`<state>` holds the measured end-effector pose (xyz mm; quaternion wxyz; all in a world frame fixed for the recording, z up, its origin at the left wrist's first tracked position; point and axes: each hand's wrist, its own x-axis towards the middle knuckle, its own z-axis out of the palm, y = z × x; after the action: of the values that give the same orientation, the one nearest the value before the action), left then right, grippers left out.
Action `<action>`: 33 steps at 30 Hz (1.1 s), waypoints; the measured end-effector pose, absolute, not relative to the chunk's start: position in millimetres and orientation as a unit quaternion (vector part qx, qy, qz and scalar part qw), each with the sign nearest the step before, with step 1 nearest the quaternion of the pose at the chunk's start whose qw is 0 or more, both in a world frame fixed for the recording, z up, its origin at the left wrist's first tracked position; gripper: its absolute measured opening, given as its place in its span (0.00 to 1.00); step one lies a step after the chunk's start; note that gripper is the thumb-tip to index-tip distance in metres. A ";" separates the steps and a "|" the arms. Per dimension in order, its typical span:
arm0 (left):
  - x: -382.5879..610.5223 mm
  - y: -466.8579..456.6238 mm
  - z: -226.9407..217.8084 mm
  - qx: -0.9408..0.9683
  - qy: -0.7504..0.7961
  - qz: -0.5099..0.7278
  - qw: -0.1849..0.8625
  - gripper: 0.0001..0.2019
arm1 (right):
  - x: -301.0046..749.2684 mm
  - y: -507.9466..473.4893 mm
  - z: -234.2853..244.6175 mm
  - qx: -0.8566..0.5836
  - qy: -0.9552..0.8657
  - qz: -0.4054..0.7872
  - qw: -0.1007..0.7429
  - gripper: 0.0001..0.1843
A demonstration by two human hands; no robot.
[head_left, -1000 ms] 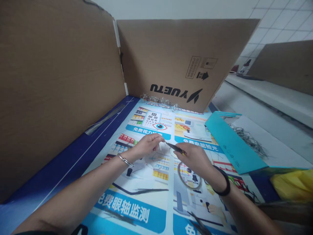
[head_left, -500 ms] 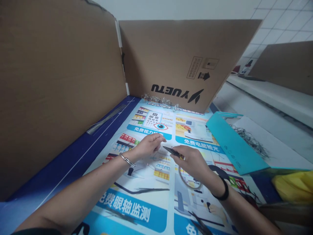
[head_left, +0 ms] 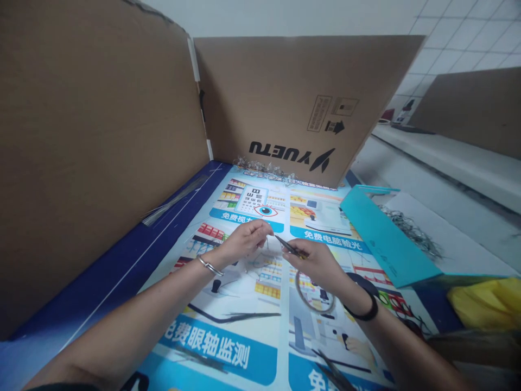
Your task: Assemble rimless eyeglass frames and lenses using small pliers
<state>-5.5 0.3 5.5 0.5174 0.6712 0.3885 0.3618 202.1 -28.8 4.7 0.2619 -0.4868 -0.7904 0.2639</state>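
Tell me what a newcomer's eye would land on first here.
Probably the big cardboard panel with upside-down YUETU lettering, standing across the far end of the printed sheet. Then the turquoise box at the right, with a tangle of thin strands in it. In the middle, the right hand holds a dark pointed tool, its tip close to the left hand.

The slim hand tool (head_left: 288,246) is dark, with a little yellow on it. The printed sheet (head_left: 284,309) is light blue and white — it bears many-coloured pictures (head_left: 266,210) and white characters (head_left: 209,346). The box (head_left: 382,239) is turquoise, the crumpled bundle (head_left: 486,304) is yellow, and the cardboard panel (head_left: 260,92) is brown with black lettering (head_left: 292,153).
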 end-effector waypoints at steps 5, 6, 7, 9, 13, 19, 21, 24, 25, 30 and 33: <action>-6.8 0.1 5.3 0.684 0.371 0.359 0.515 0.17 | 202.4 -27.5 2.9 -0.488 -0.783 0.277 0.269 0.09; -6.5 -0.2 5.5 0.687 0.374 0.359 0.509 0.16 | 202.4 -27.3 2.5 -0.490 -0.782 0.276 0.268 0.09; -6.0 -0.6 5.9 0.689 0.379 0.359 0.503 0.15 | 202.5 -27.0 2.1 -0.492 -0.783 0.274 0.265 0.09; -5.0 -1.1 6.9 0.694 0.390 0.356 0.489 0.13 | 203.1 -26.1 1.4 -0.497 -0.783 0.269 0.261 0.09; -4.3 0.0 7.7 0.708 0.406 0.356 0.455 0.12 | 206.6 -24.6 5.0 -0.498 -0.791 0.250 0.253 0.09; -5.5 2.5 6.1 0.721 0.401 0.370 0.427 0.12 | 206.3 -34.1 26.5 -0.493 -0.825 0.154 0.230 0.07; -5.6 2.1 6.6 0.722 0.397 0.370 0.430 0.12 | 202.8 -39.5 31.8 -0.467 -0.856 0.122 0.184 0.06; -4.7 0.5 7.5 0.714 0.403 0.374 0.432 0.12 | 197.8 -44.5 33.5 -0.465 -0.872 0.062 0.140 0.07; -4.2 -0.1 7.5 0.709 0.407 0.374 0.438 0.13 | 196.8 -45.0 32.7 -0.468 -0.873 0.046 0.131 0.08; -1.3 -1.8 5.2 0.684 0.419 0.367 0.470 0.13 | 195.8 -42.5 24.6 -0.482 -0.868 0.004 0.116 0.08; -0.5 -1.6 3.9 0.686 0.419 0.371 0.466 0.13 | 195.8 -41.2 18.8 -0.481 -0.867 -0.008 0.129 0.08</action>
<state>-0.5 -1.6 3.9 0.4656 0.6858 0.4189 0.3705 195.8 -41.2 18.8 0.1288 -0.4805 -0.8674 -0.0076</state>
